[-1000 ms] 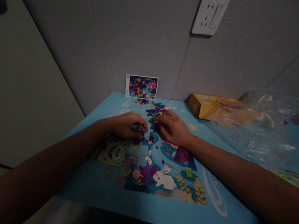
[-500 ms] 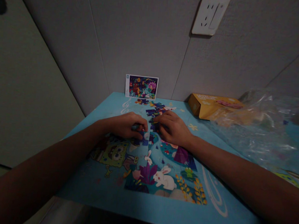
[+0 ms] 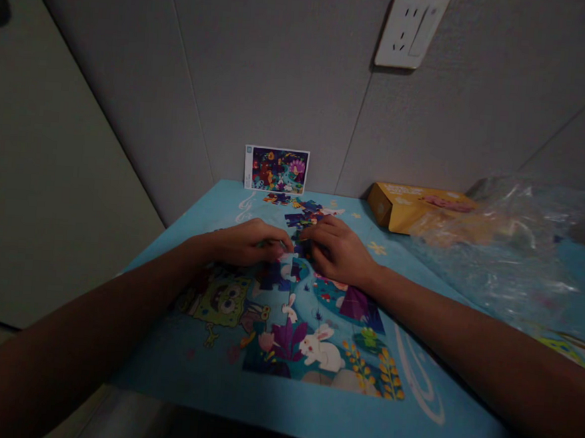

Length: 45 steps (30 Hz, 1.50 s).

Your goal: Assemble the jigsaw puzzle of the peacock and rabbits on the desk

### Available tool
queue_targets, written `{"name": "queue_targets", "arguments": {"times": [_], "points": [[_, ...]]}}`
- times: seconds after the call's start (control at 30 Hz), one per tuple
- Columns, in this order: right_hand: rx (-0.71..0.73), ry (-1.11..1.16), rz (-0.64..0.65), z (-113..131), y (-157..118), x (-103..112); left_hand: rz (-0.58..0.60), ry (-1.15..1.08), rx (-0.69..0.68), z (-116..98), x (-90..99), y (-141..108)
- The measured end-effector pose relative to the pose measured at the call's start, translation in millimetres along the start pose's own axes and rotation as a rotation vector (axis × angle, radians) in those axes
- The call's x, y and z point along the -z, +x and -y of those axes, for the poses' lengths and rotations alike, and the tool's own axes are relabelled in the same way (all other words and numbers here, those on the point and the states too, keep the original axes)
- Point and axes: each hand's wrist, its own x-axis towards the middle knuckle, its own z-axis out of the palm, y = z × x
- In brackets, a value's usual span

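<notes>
A partly assembled jigsaw puzzle (image 3: 320, 354) with white rabbits, a stream and yellow plants lies flat on the table. My left hand (image 3: 251, 243) is at its upper left edge, thumb and index finger closed at the top of a dark blue puzzle piece (image 3: 276, 278). That piece lies against the left side of the assembled part; the fingers hide its upper end. My right hand (image 3: 339, 252) rests on the puzzle's upper part, fingers curled over dark pieces; what the fingertips grip is hidden. Loose puzzle pieces (image 3: 307, 207) lie beyond both hands.
A picture card (image 3: 278, 170) of the puzzle scene leans on the wall at the back of the light blue table (image 3: 186, 378). On the right stand a yellow box (image 3: 403, 207) and a crumpled clear plastic bag (image 3: 510, 254). A wall socket (image 3: 413, 28) is above.
My left hand's fingertips have shifted slightly right and straightened, and more of the dark blue piece beneath them shows. My right hand has stayed in place.
</notes>
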Motion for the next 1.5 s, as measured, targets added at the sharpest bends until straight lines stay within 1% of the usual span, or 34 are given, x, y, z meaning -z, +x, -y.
{"name": "queue_targets", "arguments": {"times": [0.1,0.2,0.37,0.6,0.67,0.8,0.9,0.97,1.07,1.13,1.23,1.4,1.5], "points": [[-0.001,-0.002,-0.007,0,0,0,-0.005,-0.031,0.027,1,-0.3,-1],[-0.004,0.003,-0.001,1,0,1,0.038,-0.062,0.038,3,-3.0,-1],[-0.004,0.017,-0.004,0,0,1,0.091,0.019,0.024,1,-6.0,0],[-0.002,0.017,0.000,0,0,1,0.075,0.044,0.008,-3,-5.4,-2],[-0.005,0.011,0.002,0,0,1,0.119,-0.008,0.023,-1,-2.6,2],[-0.003,0.012,-0.007,1,1,1,0.267,-0.176,0.103,7,5.0,18],[-0.003,0.014,0.000,1,1,1,0.297,-0.174,0.135,8,7.7,26],[-0.009,0.012,0.000,1,1,0,0.305,-0.138,0.153,5,7.4,25],[-0.018,0.015,-0.010,1,1,0,0.266,-0.064,0.147,-3,4.1,16],[-0.014,0.017,-0.010,1,0,0,0.218,0.020,0.106,-7,1.0,8],[-0.009,0.017,-0.011,1,0,0,0.184,0.118,0.067,-10,-3.0,0],[-0.005,0.017,-0.028,0,0,1,0.170,0.121,0.057,-13,-3.6,-6],[-0.007,0.024,-0.028,0,0,1,0.171,0.108,0.019,-14,-1.4,-7]]}}
